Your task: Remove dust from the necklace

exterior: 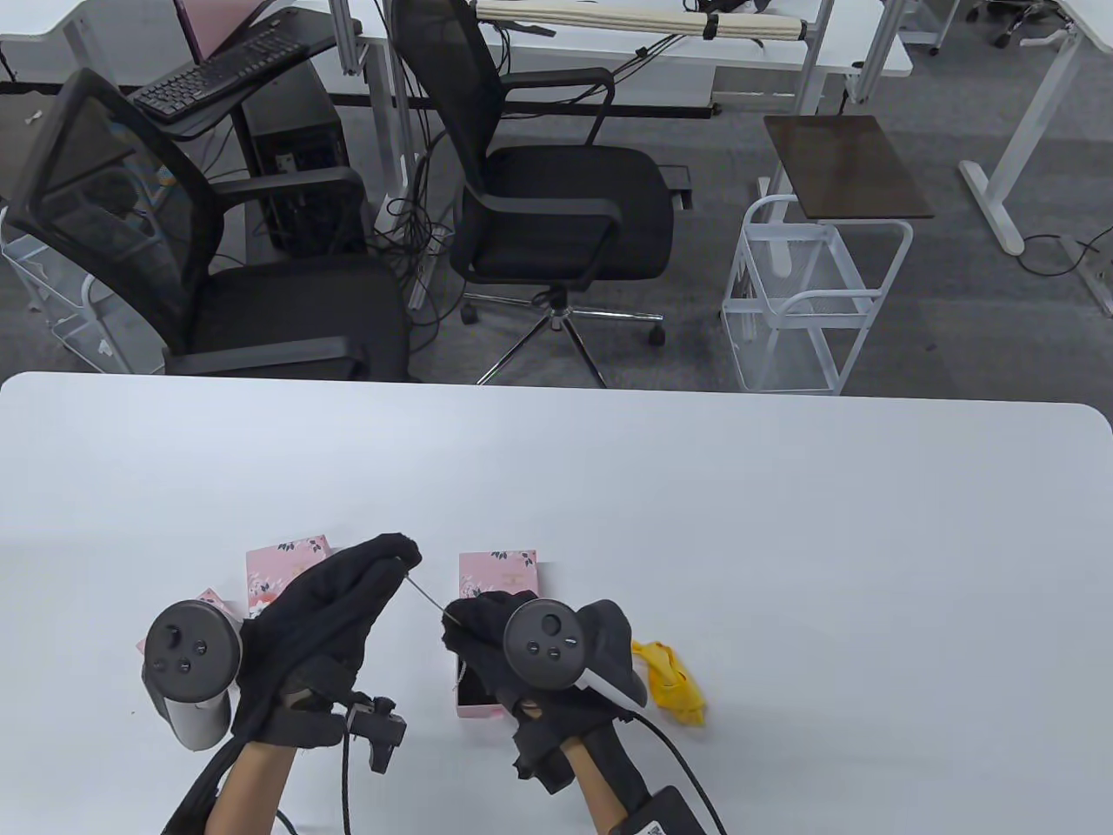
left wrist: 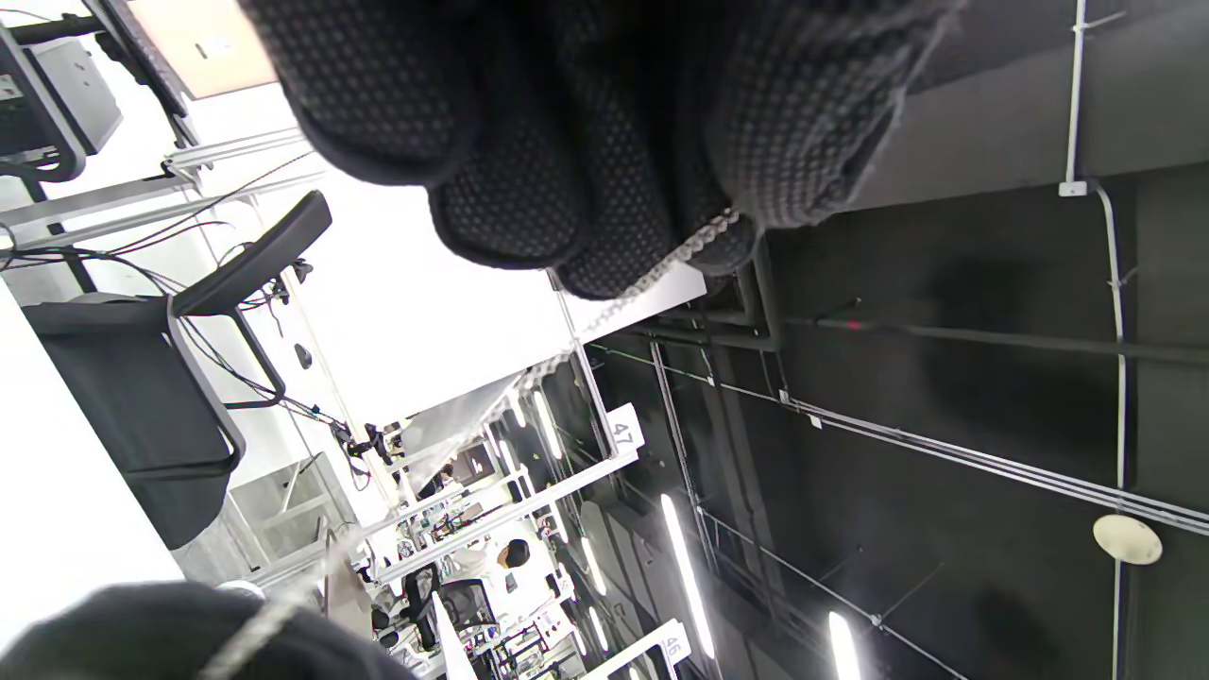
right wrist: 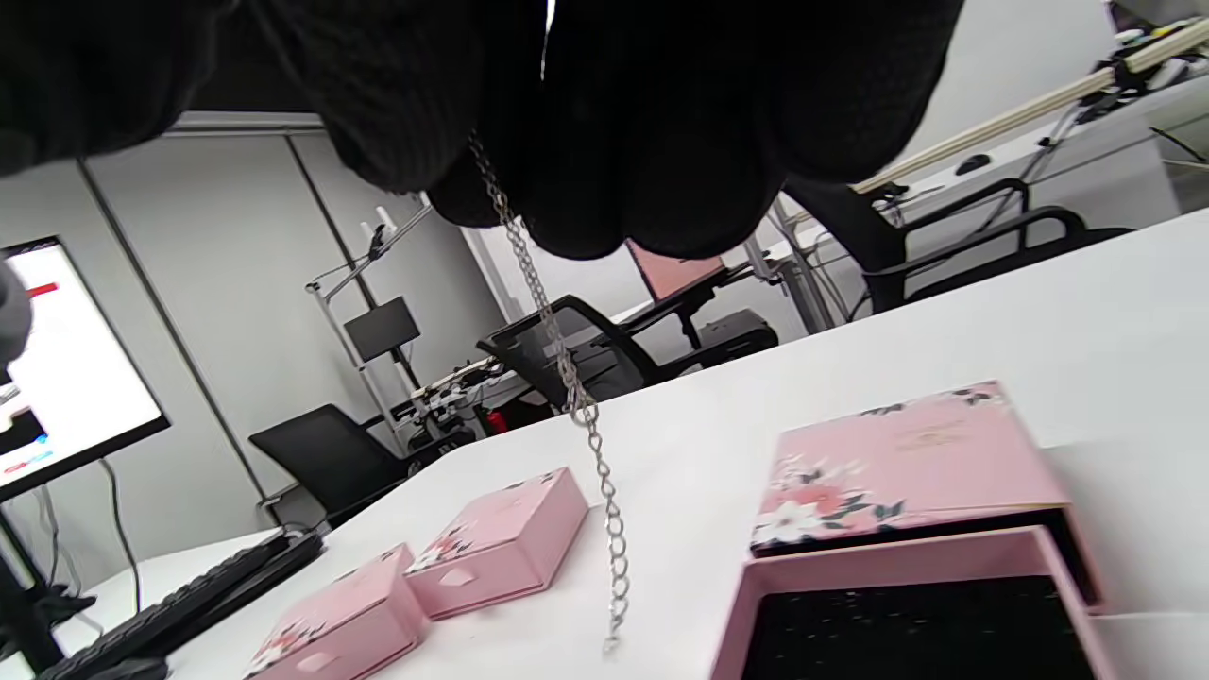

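Taut, necklace (exterior: 426,598) pinched, both grips

L hand (left wrist: 604,132) fills top of view, fingertips (left wrist: 661,255) pinching chain (left wrist: 704,238). Chain runs down-left to other glove (left wrist: 189,633) at bottom edge. Behind: chair (left wrist: 151,406), ceiling lights (left wrist: 688,567).

white hanging signs (left wrist: 621,433) in the left wrist view read 47 and 46.
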`<state>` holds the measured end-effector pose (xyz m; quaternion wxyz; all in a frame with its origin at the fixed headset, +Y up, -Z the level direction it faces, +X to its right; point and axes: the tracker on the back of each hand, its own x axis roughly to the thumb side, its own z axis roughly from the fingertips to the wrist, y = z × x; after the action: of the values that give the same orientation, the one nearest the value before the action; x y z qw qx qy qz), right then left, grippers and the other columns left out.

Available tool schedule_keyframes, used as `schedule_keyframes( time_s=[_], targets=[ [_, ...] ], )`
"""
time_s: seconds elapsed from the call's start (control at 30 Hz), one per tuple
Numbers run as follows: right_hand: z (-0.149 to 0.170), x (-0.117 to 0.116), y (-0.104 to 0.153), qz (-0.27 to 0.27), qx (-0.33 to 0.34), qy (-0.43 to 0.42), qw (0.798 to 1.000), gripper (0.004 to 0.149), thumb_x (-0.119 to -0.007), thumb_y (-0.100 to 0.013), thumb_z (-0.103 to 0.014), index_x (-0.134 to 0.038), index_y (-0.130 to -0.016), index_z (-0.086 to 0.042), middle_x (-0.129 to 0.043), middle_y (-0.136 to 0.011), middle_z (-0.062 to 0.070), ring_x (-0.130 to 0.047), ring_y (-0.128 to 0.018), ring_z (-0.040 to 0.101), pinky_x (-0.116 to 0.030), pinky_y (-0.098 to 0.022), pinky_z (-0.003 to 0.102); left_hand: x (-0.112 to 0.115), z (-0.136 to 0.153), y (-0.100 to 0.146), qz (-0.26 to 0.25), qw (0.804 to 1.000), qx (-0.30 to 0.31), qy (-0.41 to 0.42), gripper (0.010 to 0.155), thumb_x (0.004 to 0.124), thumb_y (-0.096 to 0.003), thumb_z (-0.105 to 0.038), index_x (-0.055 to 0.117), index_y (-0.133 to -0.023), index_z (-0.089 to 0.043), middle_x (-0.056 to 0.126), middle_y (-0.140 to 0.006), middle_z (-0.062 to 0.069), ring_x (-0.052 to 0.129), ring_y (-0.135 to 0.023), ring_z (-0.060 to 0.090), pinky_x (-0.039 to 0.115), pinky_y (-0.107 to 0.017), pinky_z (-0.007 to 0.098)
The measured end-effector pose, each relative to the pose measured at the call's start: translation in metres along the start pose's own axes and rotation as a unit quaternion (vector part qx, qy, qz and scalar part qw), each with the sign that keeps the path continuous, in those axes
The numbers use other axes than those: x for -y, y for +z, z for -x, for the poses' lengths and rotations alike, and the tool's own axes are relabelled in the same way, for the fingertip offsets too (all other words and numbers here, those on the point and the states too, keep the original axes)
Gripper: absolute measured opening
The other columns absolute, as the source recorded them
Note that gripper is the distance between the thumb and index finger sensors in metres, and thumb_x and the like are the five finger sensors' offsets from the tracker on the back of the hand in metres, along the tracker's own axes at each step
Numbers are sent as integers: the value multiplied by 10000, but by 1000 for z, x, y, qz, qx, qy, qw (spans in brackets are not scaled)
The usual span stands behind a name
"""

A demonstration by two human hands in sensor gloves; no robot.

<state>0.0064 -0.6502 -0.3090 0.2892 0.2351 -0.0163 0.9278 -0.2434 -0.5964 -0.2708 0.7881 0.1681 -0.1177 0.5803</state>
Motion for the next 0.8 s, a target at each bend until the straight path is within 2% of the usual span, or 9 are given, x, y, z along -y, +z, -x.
schedule_keyframes(
  time_s=[0.23, 0.4, 0.6, 0.8],
  targets=[
    [22, 21, 4, 38, -36, -17, 998, 350, -791, -624, -335, -806, -942, -190, -867, -911, 154, -867, -747, 415, -722, -603, 542, -12, 11, -4, -20, 999, -22, -19, 377, 866, -568, -419, 936, -891, -237, 1016, -867, 50, 953, -765, 251, 827, -551, 454],
    [24, 24, 6, 47, -50, 20, 997, 351, -798, -620, -338, -814, -936, -186, -885, -879, 148, -880, -716, 403, -731, -593, 534, -14, 20, -8, -15, 997, -39, -67, 375, 873, -565, -418, 941, -886, -237, 1020, -861, 52, 956, -761, 252, 827, -549, 457],
    [21, 19, 3, 32, -52, 42, 997, 350, -797, -621, -339, -818, -934, -184, -895, -855, 142, -888, -693, 391, -738, -585, 528, 4, 32, -14, 50, 985, -61, -150, 376, 880, -562, -414, 948, -883, -230, 1025, -855, 59, 958, -756, 256, 827, -547, 460],
    [23, 7, 0, 4, -62, 64, 996, 354, -795, -624, -334, -812, -938, -172, -906, -837, 137, -899, -674, 380, -746, -575, 522, 40, 52, -15, 131, 957, -78, -246, 373, 881, -562, -408, 949, -882, -230, 1027, -853, 62, 960, -754, 256, 828, -545, 460]
  ],
)
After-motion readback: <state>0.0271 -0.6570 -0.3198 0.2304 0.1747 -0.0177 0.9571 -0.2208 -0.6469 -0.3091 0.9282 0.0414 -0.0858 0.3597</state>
